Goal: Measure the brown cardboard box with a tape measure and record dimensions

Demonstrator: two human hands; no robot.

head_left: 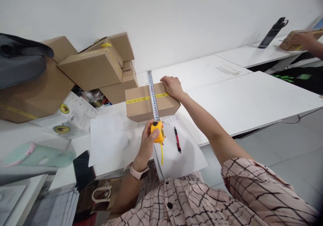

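Observation:
My left hand (146,141) is closed around a yellow tape measure (157,132). Its silver blade (152,96) runs out away from me, across the top of a taped cardboard box (140,94) and past the far edge. A yellow strap hangs from the case. My right hand (172,85) rests on the far right corner of that box, its fingers bent over the edge; the fingertips are partly hidden. Below the box lie white paper sheets (191,152), some with writing, and a red and black pen (177,140) on top of them.
Stacked cardboard boxes (91,67) and white avocado-print cartons (72,115) stand at the left, near a pale green bottle (47,155). A dark bottle (272,33) stands on the white table (239,98) at the far right, where another person's hand (302,40) touches a small box.

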